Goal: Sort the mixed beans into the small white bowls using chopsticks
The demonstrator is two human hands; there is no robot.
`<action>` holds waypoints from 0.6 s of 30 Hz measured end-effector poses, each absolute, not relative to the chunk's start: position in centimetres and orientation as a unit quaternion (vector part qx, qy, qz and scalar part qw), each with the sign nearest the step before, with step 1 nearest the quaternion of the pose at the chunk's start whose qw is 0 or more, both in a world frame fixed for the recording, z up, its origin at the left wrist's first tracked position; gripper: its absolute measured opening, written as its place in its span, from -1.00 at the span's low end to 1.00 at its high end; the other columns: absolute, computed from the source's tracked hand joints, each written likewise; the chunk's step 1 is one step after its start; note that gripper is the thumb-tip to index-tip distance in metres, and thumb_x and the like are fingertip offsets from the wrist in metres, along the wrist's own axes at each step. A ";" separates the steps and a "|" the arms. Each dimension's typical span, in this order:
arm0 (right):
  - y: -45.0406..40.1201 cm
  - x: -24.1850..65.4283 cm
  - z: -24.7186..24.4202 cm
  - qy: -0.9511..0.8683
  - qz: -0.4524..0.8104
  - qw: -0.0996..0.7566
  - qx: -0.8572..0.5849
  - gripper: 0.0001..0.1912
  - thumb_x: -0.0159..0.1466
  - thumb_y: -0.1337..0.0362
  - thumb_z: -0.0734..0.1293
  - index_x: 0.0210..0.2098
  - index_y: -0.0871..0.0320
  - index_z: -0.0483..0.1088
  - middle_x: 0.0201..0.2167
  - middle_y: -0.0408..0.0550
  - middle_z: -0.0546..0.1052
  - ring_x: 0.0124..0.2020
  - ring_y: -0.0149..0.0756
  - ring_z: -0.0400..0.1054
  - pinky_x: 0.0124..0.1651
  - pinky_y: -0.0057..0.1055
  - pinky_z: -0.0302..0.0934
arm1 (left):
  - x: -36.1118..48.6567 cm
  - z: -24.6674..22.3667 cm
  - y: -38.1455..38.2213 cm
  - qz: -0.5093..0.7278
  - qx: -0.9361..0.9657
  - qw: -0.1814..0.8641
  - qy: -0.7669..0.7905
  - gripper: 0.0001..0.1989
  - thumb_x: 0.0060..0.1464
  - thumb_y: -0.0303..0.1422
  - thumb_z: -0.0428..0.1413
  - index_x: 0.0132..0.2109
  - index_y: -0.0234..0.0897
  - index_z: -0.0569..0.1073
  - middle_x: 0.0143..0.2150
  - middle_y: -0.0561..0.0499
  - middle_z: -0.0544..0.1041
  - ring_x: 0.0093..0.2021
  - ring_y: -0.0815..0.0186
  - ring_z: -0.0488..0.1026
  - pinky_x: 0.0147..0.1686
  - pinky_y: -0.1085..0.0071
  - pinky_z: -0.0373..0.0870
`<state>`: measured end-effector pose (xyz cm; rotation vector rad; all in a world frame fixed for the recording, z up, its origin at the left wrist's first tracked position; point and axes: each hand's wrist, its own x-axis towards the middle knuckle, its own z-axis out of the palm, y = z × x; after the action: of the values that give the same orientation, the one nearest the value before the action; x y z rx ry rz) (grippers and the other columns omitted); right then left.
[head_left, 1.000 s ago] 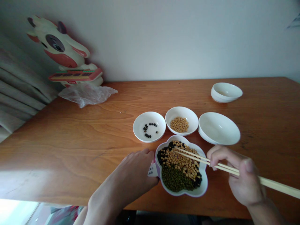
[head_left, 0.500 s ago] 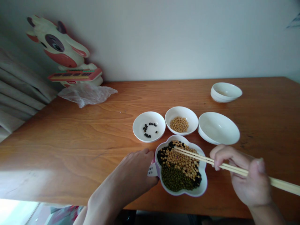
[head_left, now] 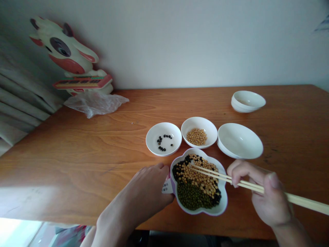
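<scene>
My left hand (head_left: 146, 187) clasps the scalloped bean dish (head_left: 200, 213); my right hand (head_left: 267, 195) grips wooden chopsticks (head_left: 213, 175) over it; just beyond: black-bean bowl (head_left: 154, 135), soybean bowl (head_left: 199, 120).

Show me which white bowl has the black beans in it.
The white bowl furthest left in the row: it holds black beans, while the bowl beside it holds yellow beans.

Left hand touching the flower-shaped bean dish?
Touching. The head view shows the left hand against the rim of the flower-shaped dish, with no gap between them.
</scene>
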<state>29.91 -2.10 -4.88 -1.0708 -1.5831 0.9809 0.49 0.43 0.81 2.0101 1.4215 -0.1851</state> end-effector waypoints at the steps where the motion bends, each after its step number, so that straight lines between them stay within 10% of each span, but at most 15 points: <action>1: -2.1 29.9 -4.9 -0.650 0.400 0.480 -0.433 -0.30 0.46 -0.24 -0.03 -0.44 0.03 0.45 -0.48 -0.06 0.45 -0.41 -0.20 0.33 -0.32 -0.27 0.20 | 0.5 0.9 0.4 -0.069 0.771 0.329 0.540 -0.76 0.24 -0.30 0.07 -0.05 -0.14 0.60 -0.12 -0.08 0.68 -0.10 0.12 0.64 -0.11 0.32 0.44; 18: -0.9 30.7 -3.6 -0.591 0.311 0.616 -0.418 -0.12 0.47 -0.26 -0.14 -0.50 0.04 0.56 -0.60 -0.02 0.48 -0.47 -0.18 0.38 -0.36 -0.20 0.24 | 0.2 0.5 0.2 -0.057 0.772 0.322 0.544 -0.81 0.17 -0.36 0.11 -0.12 -0.15 0.59 -0.12 -0.06 0.67 -0.11 0.14 0.64 -0.12 0.35 0.44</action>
<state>30.73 -0.93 -3.59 -0.9619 -1.3617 0.7153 0.23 0.21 0.47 2.0275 1.4294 -0.1489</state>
